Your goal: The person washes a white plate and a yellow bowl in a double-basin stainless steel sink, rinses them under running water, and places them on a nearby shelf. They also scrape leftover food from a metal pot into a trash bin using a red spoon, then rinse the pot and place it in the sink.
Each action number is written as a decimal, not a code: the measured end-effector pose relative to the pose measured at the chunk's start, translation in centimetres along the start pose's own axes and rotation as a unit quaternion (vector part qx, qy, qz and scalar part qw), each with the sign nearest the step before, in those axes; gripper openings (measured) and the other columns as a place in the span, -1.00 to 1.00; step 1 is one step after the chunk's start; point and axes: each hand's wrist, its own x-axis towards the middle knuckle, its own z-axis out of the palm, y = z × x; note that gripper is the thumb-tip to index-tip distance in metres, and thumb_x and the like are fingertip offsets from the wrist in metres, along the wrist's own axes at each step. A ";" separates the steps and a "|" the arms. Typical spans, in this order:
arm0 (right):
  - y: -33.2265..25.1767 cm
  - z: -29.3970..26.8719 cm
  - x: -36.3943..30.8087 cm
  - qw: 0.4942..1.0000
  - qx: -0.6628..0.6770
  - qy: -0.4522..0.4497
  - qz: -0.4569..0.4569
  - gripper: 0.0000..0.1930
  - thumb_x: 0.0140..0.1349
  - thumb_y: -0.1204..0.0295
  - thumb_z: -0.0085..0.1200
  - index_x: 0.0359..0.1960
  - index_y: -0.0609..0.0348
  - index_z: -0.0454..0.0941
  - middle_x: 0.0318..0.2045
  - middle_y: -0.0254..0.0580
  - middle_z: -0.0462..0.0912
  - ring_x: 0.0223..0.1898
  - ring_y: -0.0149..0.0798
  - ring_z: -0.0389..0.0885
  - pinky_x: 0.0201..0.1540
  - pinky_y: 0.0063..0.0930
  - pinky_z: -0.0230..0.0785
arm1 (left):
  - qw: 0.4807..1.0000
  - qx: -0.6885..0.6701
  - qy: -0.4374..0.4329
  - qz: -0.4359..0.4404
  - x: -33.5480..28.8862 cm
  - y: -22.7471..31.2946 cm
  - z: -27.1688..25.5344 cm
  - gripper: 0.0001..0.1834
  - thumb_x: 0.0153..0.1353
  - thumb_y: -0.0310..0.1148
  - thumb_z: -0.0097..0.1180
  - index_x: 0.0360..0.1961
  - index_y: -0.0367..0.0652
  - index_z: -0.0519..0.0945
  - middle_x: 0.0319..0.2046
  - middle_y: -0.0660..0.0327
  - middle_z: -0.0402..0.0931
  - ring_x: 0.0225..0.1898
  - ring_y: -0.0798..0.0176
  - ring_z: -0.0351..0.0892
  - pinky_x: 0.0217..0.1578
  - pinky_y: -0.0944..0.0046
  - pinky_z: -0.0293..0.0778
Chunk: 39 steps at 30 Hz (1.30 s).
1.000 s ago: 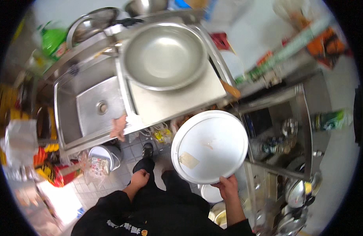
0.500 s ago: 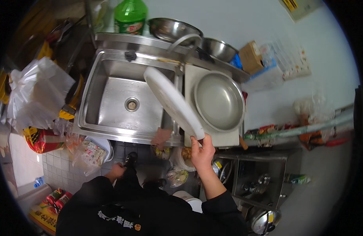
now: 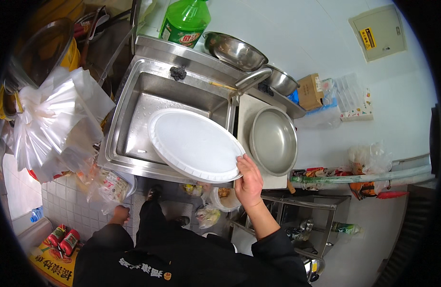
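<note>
My right hand (image 3: 249,184) grips the right edge of a large round white plastic lid (image 3: 194,143), fingers on its upper face. The lid is tilted over the front of a stainless steel sink (image 3: 153,88) and hides much of the basin. To the right of the lid, a round metal basin (image 3: 274,138) rests on a pale board (image 3: 246,107). My left hand (image 3: 119,215) hangs low, near a bagged bucket (image 3: 116,185) on the floor; its small, blurred fingers do not show clearly whether they are open or closed.
Along the sink's back stand a green jug (image 3: 186,21), metal bowls (image 3: 235,50) and a faucet (image 3: 251,79). A dark scrubber (image 3: 178,72) lies on the rim. White plastic bags (image 3: 58,115) hang at left. A metal rack (image 3: 301,205) stands at right; a food bag (image 3: 207,216) is near my feet.
The lid has turned from nearly edge-on to showing its broad face, still in my right hand. My left hand appears further left and lower. The whole view has shifted and turned.
</note>
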 end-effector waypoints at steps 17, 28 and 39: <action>-1.0 -2.3 -2.2 0.999 -0.026 -0.012 -0.013 -0.73 0.10 0.72 0.23 -0.15 0.22 0.68 0.01 -0.10 0.74 0.17 0.09 0.65 0.25 -0.10 0.53 | 0.812 -0.317 -0.386 0.303 -26.0 26.8 4.4 -0.53 0.47 -0.07 0.12 0.16 -0.24 0.51 -0.16 0.11 0.69 -0.27 0.22 0.67 -0.31 0.24 0.57; -1.4 -2.7 -2.0 0.999 -0.025 -0.039 -0.014 -0.77 0.12 0.62 0.26 -0.15 0.20 0.71 0.01 -0.16 0.73 0.21 0.02 0.63 0.30 -0.02 0.48 | 0.819 -0.005 -0.003 0.573 -26.6 26.1 5.8 -0.35 0.31 -0.47 0.29 0.37 -0.35 0.31 0.10 0.03 0.51 -0.12 0.25 0.65 -0.12 0.27 0.64; 4.1 1.1 -5.4 0.982 0.076 -0.041 0.166 -0.44 0.16 0.56 0.27 0.24 0.31 0.45 0.26 0.17 0.48 0.29 0.24 0.45 0.36 -0.03 0.34 | 0.804 -0.411 -0.340 0.261 -27.7 27.3 6.9 -0.40 0.33 -0.48 0.06 0.36 -0.48 0.27 0.28 -0.22 0.46 0.24 -0.20 0.57 0.16 -0.20 0.63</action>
